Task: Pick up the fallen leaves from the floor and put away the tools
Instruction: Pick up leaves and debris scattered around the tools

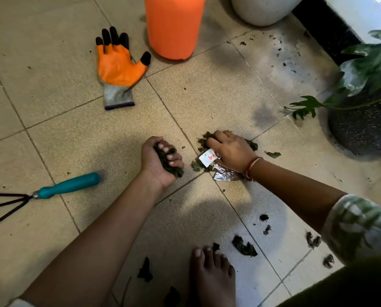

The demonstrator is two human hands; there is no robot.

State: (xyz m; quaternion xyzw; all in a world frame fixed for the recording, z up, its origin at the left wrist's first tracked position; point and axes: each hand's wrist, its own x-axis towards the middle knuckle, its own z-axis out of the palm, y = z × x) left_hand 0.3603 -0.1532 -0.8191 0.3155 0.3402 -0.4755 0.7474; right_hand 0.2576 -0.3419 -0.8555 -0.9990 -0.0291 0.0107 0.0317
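My left hand [160, 160] is closed around a bunch of dark leaves [167, 161] just above the tiled floor. To its right, my right hand [231, 149] presses flat on a small pile of leaves [205, 137], with a white paper scrap [208, 158] and a foil wrapper [226, 173] under its edge. Several loose leaves [243, 247] lie near my bare foot [211, 278]. A teal-handled hand rake [67, 186] lies at the left. An orange and black glove [118, 67] lies palm up further back.
An orange cylinder [174, 25] stands at the top middle, a white pot [264, 9] beside it. A dark speckled pot [366, 129] with a green plant [371, 65] is at the right. Soil crumbs scatter over the tiles near it.
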